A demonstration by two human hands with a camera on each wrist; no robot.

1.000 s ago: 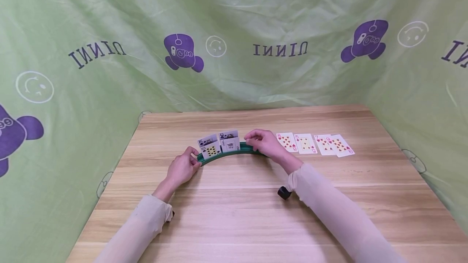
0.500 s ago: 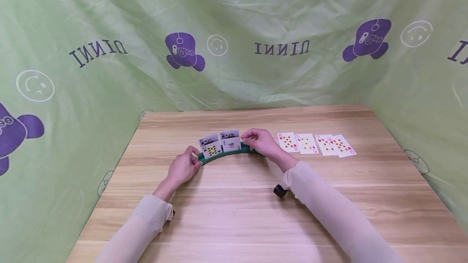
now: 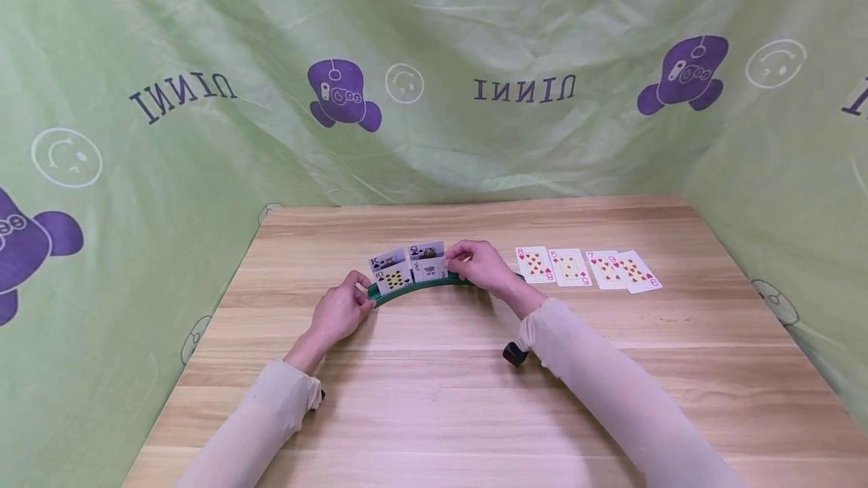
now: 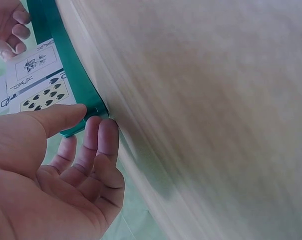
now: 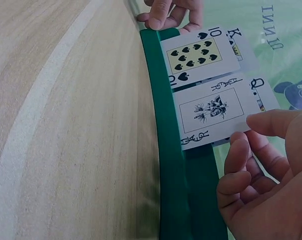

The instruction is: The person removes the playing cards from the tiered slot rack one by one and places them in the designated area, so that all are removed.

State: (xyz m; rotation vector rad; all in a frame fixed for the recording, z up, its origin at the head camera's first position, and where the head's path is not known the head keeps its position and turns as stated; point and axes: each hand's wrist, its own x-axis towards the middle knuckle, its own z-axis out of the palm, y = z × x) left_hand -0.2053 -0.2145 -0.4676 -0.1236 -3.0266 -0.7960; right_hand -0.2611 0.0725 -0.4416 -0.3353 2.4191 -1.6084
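Where the wood-grain table (image 3: 434,405) meets its far and side edges, a creased green curtain (image 3: 434,153) encloses it, printed with purple figures (image 3: 337,89), white winking faces and reversed dark lettering. The curved green card holder (image 5: 165,125) stands on the table, left of centre in the head view. The left hand (image 3: 342,309) grips its left end between thumb and fingers. The right hand (image 3: 483,265), well apart from the left, pinches the near right edge of the joker (image 5: 210,112), which stands in the holder beside the ten of spades (image 5: 195,55). Behind these stand the king (image 5: 246,55) and the queen (image 5: 260,92). To the right, a red eight (image 3: 534,265), five (image 3: 570,268), seven (image 3: 600,269) and nine (image 3: 636,272) lie face up on the table.

Only upper and side portions of the king and queen show; the front cards cover the remainder. The nine overlaps part of the seven. The right hand and wrist obscure much of the holder's right portion in the head view, and the right wrist view cuts it off below. Lettering at the head view's right border is cropped. The left wrist view crops the right hand, and its table surface is blurred.
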